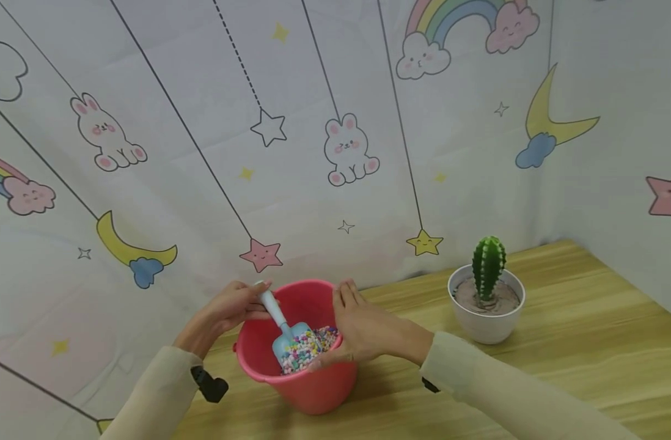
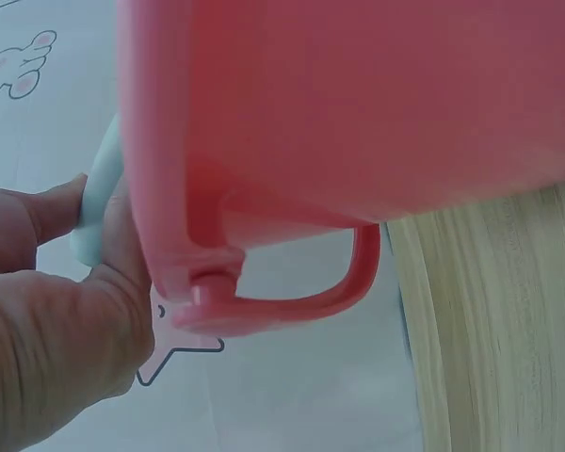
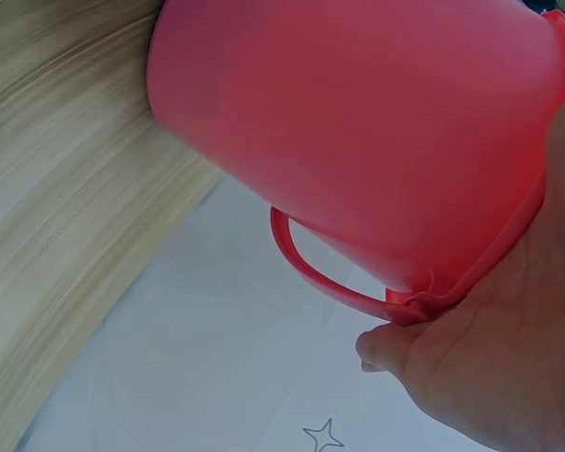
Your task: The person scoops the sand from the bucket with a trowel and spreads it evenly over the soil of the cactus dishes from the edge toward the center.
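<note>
My left hand [image 1: 239, 305] holds the white handle of a light blue scoop [image 1: 281, 328] above the far left rim of a red bucket [image 1: 313, 391]. The scoop's blade lies inside the bucket, among small multicoloured beads [image 1: 308, 348]. In the left wrist view, the thumb and fingers pinch the pale handle [image 2: 99, 202] beside the bucket's rim. My right hand [image 1: 368, 327] grips the bucket's right rim, thumb along the near side and fingers towards the far side. The right wrist view has that hand [image 3: 508, 348] against the rim by the red carrying handle [image 3: 325, 282].
A green cactus [image 1: 488, 269] stands in a white pot [image 1: 486, 321] to the right of the bucket. Both stand on a wood-grain table [image 1: 583, 318]. Behind the table hangs a pale cloth [image 1: 203, 79] printed with rabbits, stars, moons and rainbows.
</note>
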The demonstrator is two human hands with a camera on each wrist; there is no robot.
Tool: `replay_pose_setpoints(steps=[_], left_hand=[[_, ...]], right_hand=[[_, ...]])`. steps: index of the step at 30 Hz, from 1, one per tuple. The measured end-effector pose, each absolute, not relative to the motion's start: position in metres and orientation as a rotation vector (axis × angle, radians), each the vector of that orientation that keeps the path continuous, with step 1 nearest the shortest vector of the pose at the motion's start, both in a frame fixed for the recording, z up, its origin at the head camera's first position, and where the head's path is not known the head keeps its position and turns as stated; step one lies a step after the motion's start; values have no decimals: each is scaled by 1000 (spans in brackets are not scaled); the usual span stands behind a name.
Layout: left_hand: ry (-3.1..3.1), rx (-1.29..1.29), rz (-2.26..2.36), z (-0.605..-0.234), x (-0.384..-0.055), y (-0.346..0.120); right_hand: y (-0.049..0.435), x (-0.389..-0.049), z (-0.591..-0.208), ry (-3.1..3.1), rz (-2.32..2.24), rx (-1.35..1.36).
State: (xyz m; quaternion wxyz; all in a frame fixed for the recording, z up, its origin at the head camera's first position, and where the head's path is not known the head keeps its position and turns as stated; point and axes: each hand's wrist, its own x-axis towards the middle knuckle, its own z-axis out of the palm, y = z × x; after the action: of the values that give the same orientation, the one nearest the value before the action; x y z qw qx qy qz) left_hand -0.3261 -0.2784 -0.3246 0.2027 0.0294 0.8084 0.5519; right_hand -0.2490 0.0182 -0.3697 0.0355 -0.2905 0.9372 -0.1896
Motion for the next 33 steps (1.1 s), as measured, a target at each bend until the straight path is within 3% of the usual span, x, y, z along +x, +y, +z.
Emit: replay_pose_setpoints(steps=[33], left_hand=[[1996,-231,2109,-320,-313,-318]], right_hand=[[15,-247,-371,2939,-509,-879]])
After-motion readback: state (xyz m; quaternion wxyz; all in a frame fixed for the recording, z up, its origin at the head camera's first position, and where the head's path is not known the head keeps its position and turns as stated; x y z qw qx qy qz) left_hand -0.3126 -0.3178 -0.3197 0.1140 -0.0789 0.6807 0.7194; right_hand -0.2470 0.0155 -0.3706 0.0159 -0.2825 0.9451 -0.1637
